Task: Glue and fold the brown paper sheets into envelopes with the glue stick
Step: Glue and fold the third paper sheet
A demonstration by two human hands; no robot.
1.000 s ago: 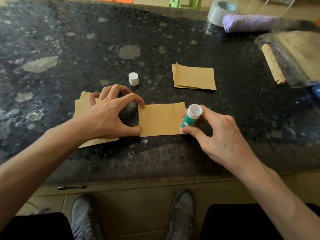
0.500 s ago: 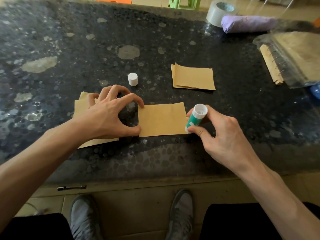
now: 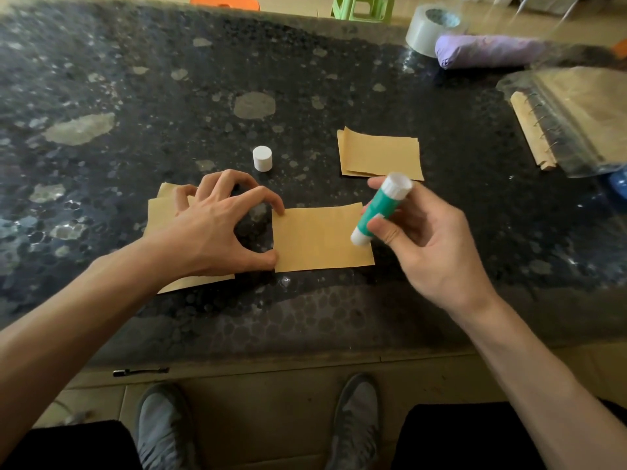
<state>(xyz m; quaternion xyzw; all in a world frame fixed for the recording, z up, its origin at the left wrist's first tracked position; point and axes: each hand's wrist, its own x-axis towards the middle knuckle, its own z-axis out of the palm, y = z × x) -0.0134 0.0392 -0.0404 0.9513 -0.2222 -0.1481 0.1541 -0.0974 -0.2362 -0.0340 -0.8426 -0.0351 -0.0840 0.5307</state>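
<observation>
Glue stick (image 3: 380, 212) gripped, right fingers (image 3: 390, 234), apparently above sheet (image 3: 315, 239); left fingers (image 3: 264, 198) spread, pressing edge.

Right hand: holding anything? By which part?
Yes: right hand grips the glue stick around its green barrel, thumb near the lower end; left hand presses the paper sheet at its left edge.

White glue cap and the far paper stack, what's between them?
Nothing; the head view shows only bare speckled tabletop between the cap and the stack.

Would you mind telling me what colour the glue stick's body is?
The glue stick is green with white ends, clearest in the head view.
</observation>
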